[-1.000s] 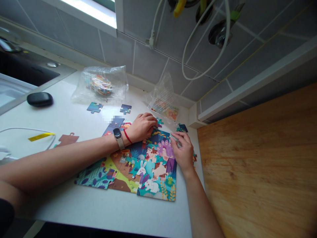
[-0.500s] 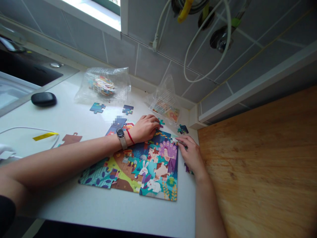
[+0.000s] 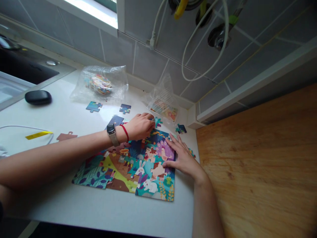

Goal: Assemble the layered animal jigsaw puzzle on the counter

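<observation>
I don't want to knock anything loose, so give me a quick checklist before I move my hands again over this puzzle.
1. Right hand clear of the puzzle: not ok; it is spread over the right edge, by the purple bird.
2. Left hand gripping the teal piece beside it: cannot tell; the curled hand hides any grip.
3. Upper left part fully joined: cannot tell; the left forearm covers much of it.
4. Teal-blue piece in plain view: ok; it lies apart, near the plastic bag.
5. Black mouse-shaped object out of the way: ok; it lies far left, away from both hands.
</observation>
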A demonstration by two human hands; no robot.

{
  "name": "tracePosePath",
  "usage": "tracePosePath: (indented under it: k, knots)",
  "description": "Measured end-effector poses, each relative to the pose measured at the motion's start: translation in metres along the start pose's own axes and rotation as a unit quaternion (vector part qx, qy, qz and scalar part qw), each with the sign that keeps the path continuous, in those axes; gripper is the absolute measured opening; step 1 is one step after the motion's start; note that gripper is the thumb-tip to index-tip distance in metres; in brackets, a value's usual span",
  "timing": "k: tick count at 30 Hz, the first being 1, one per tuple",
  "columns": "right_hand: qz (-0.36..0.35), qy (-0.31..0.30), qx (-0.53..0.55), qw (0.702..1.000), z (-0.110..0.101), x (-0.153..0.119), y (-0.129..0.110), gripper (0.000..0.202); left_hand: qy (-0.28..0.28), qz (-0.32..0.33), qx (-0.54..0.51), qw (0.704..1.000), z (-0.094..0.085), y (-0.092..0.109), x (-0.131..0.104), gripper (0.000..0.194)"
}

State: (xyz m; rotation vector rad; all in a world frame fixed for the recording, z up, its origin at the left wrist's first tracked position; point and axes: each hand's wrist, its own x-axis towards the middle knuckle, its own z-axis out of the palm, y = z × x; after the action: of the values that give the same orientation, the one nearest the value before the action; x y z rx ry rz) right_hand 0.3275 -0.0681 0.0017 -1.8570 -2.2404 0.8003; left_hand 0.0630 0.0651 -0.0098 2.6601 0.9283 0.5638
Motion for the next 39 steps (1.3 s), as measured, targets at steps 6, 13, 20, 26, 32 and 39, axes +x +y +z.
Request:
tracePosePath:
  k: [6,13,20,26,32,39]
  knots:
    - [0.004,0.005,0.016,1.0,-0.002,0.0,-0.002,0.102,-0.013,0.0,-0.021,1.0,0.004,-0.009,0.002,0.024]
    - [0.014,0.013,0.01,1.0,-0.002,-0.001,-0.003,0.096,-0.056,0.028,-0.011,0.998,-0.002,-0.02,0.001,0.025]
    - [0.033,-0.004,0.001,0.999,-0.005,0.0,-0.008,0.096,-0.122,0.05,0.012,0.991,-0.011,-0.019,0.001,0.055]
    - [0.058,-0.032,-0.002,0.998,-0.009,0.001,-0.014,0.098,-0.151,0.038,0.015,0.988,-0.013,-0.02,0.002,0.054]
    - [0.062,-0.026,-0.003,0.998,-0.008,0.001,-0.014,0.098,-0.152,0.041,-0.023,0.987,-0.015,-0.023,0.003,0.048]
    - [0.043,-0.002,0.023,0.999,-0.005,0.001,-0.009,0.09,-0.164,0.025,-0.039,0.985,-0.019,-0.022,0.006,0.046]
